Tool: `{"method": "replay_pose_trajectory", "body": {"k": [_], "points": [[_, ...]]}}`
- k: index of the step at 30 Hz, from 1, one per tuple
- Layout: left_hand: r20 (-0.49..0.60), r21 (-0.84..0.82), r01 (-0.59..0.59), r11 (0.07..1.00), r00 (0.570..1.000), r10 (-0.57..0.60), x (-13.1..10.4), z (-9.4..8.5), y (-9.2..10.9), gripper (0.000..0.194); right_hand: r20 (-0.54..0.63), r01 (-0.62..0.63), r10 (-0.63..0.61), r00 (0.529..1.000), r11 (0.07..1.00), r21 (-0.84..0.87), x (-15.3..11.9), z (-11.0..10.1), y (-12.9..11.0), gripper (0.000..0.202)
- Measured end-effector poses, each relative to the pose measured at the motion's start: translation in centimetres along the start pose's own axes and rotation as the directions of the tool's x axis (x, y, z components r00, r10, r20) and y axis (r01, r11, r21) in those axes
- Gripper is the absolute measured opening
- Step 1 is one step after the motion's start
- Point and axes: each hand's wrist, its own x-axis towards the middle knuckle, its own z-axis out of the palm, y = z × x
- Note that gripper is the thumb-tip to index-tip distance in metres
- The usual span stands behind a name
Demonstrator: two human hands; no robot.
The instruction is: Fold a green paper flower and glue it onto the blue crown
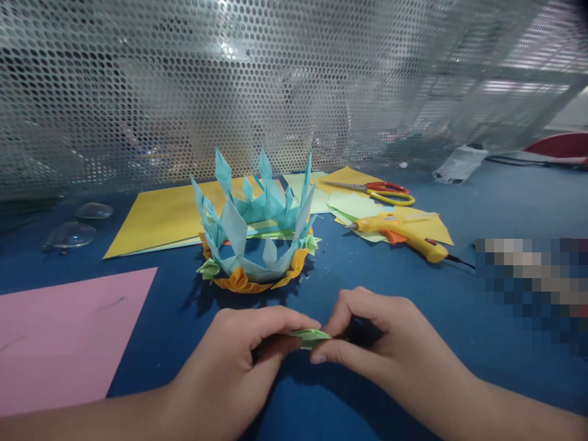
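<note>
- Lower centre of the frame: a small pale-green piece of folded paper [313,337] is held between both hands.
- The left hand [241,352] pinches its left end between thumb and fingers; the right hand [383,340] pinches its right tip with thumb and forefinger.
- Step in hand, seemingly: creasing or shaping this piece.
- The next press likely calls for a steady left hold and light right fingertips.
- Centre of the frame: a spiky light-blue paper crown [234,228] stands apart from both hands.

My bit of paper [312,337] is low in the middle, between my left hand [239,352] and my right hand [386,337]. The crown [235,228] sits behind, a sheet [68,343] lies lower left, and scissors [371,187] lie behind the glue gun [416,237], right of middle.
</note>
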Motion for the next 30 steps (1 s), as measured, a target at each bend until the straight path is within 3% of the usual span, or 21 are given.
{"method": "replay_pose_trajectory", "body": {"k": [4, 10, 18, 22, 27, 30], "points": [[0.024, 0.036, 0.006, 0.999, 1.000, -0.007, 0.0, 0.0, 0.2, 0.032, 0.008, 0.019, -0.019, 1.000, 1.000, -0.015, -0.2, 0.0, 0.3, 0.024], [0.011, 0.054, 0.060, 0.997, 0.998, -0.060, 0.3, -0.1, 0.0, 0.033, 0.042, 0.199, -0.199, 0.979, 0.980, 0.005, 0.2, -0.6, 0.7, 0.024], [-0.011, -0.012, 0.129, 0.992, 0.992, -0.130, 0.1, 0.0, 0.3, 0.017, 0.083, 0.191, -0.189, 0.978, 0.982, -0.006, 0.2, -1.1, 0.1, 0.022], [-0.045, -0.065, 0.102, 0.993, 0.993, -0.105, -0.1, 0.2, 0.0, 0.025, 0.017, 0.198, -0.199, 0.980, 0.978, 0.059, -0.2, -0.8, 0.0, 0.017], [-0.055, -0.026, 0.031, 0.999, 0.998, -0.032, -0.4, 0.2, -0.2, 0.041, -0.040, 0.378, -0.376, 0.926, 0.920, 0.101, -0.3, -0.7, -0.4, 0.014], [-0.018, 0.011, 0.030, 0.999, 0.999, -0.030, -0.3, 0.0, -0.1, 0.040, -0.056, 0.438, -0.434, 0.899, 0.893, 0.107, -0.3, -0.4, -0.5, 0.014]]}}
